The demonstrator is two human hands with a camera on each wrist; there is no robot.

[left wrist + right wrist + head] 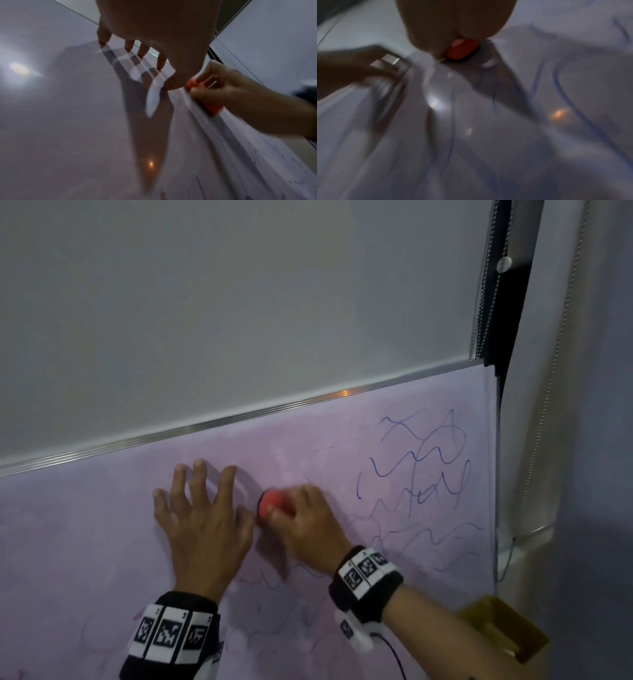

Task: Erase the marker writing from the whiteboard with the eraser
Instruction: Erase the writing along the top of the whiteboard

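Note:
The whiteboard (102, 542) fills the lower half of the head view, pale and glossy. Blue marker writing (428, 460) covers its right side, with fainter lines lower down (559, 83). My right hand (305, 522) grips a red eraser (270, 503) (212, 108) (462, 50) and presses it against the board just left of the writing. My left hand (202, 508) (145, 54) rests on the board with fingers spread, its thumb almost touching the eraser. The right wrist view is blurred.
A metal frame strip (239, 416) runs along the board's top edge. Bead chains (483, 285) and a dark gap stand at the right. A yellowish tray (507, 631) sits below the board's right corner. A cable (394, 655) hangs from my right wristband.

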